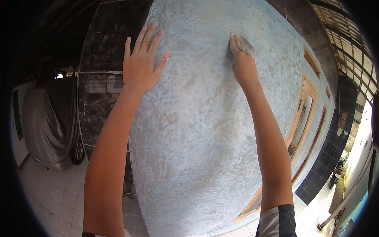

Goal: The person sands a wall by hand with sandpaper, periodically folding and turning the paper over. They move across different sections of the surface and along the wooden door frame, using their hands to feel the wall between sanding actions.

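Observation:
A blue-grey, mottled plaster wall (193, 130) fills the middle of the head view. My left hand (142, 65) is spread flat where the wall meets dark tiles (104, 51), its fingers apart and nothing in it. Higher up on the right, my right hand (242, 59) presses a pale grey piece of sandpaper (248, 46) against the plaster. The fingers lie over it, so only its edges show. Both arms reach upward, stretched out in front of me.
To the left a covered car (47, 122) stands on a white tiled floor (59, 197). Wood-framed windows (306, 102) are set in the wall on the right. Beyond them are black tiles (325, 158) and, above, a translucent roof (351, 31).

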A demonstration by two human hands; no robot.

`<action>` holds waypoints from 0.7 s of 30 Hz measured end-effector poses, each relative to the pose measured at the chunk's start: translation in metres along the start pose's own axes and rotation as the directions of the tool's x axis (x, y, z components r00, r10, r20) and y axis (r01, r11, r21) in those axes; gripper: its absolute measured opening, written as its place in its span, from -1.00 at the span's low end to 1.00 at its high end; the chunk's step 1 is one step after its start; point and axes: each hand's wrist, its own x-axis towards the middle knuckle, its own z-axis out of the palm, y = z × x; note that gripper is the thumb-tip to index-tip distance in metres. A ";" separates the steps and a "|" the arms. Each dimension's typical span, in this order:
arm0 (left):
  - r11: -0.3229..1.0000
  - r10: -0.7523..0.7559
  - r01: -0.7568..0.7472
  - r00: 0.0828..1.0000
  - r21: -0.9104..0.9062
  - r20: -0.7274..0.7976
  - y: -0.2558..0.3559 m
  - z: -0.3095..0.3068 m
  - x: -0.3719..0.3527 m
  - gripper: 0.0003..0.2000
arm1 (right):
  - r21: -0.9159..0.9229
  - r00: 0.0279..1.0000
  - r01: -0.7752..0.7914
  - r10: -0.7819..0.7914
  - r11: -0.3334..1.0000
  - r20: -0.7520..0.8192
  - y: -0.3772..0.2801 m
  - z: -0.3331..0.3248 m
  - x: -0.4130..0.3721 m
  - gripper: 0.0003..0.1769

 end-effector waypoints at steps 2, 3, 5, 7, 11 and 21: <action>1.000 -0.013 0.013 1.000 0.018 0.005 0.000 -0.001 -0.001 -0.40 | -0.015 0.999 -0.010 0.009 1.000 -0.031 -0.007 0.004 -0.005 -0.08; 1.000 -0.009 0.009 1.000 0.017 0.007 0.001 0.000 -0.001 -0.40 | -0.028 0.998 -0.017 0.015 0.999 -0.059 -0.012 0.007 -0.009 -0.11; 0.999 -0.015 0.015 1.000 0.049 0.001 0.001 0.001 -0.001 -0.38 | -0.062 0.989 0.144 -0.145 0.988 -0.016 -0.025 0.008 -0.027 -0.13; 0.999 -0.015 0.015 1.000 0.035 -0.002 0.000 0.001 -0.003 -0.39 | -0.091 0.953 0.303 -0.301 0.949 0.034 -0.027 0.006 -0.034 -0.15; 1.000 -0.013 0.013 1.000 0.028 0.013 0.002 -0.002 -0.005 -0.39 | -0.102 0.993 0.114 -0.116 0.988 -0.020 -0.016 0.010 -0.024 -0.18; 1.000 -0.006 0.006 1.000 0.009 0.007 0.002 -0.003 -0.007 -0.39 | -0.157 0.995 0.044 -0.058 0.987 -0.084 -0.006 0.016 -0.035 -0.16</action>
